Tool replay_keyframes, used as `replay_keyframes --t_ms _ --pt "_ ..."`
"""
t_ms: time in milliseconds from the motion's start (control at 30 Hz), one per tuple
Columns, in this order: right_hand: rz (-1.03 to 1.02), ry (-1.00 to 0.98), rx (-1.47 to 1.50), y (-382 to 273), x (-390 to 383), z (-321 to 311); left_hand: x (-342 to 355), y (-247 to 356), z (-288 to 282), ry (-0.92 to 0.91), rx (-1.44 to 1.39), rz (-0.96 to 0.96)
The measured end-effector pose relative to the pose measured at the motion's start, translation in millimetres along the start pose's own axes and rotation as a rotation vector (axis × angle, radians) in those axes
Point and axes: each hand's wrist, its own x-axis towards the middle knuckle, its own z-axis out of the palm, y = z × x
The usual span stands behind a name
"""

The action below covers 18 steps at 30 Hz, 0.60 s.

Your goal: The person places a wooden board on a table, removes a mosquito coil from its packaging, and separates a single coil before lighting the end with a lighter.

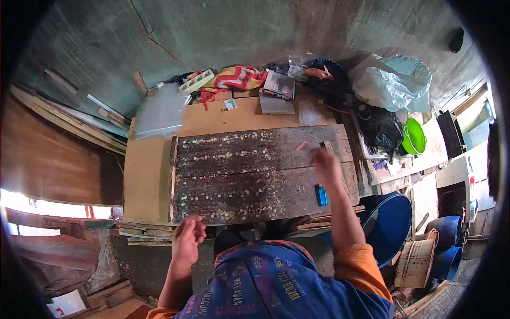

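Note:
A dark wooden board [228, 175] made of planks lies across the table, with rows of small pale flecks over its left and middle parts. My left hand [189, 235] is just off the board's near left edge, fingers curled in, and no object shows in it. Above the board's right end is my right hand [325, 160], next to a wooden strip [327, 145]; its fingers are blurred and what they hold, if anything, cannot be made out. A short pink stick [301, 145] lies left of that hand. Nearer me rests a blue lighter [322, 195].
Along the back lie a white power strip [196, 81], a red and yellow cloth [239, 78], a box [279, 85] and clear plastic sheeting [159, 114]. Bags [393, 85] and a green bowl [414, 136] stand at the right, above a blue barrel [390, 226].

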Motion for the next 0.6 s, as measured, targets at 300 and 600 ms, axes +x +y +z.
replay_keyframes --t_ms 300,600 --pt "0.406 0.195 -0.071 57.5 72.8 37.4 -21.3 -9.4 2.1 0.13 0.094 -0.009" --pt "0.548 0.386 -0.131 108.8 131.6 53.0 -17.6 -4.7 38.0 0.151 0.217 -0.067"
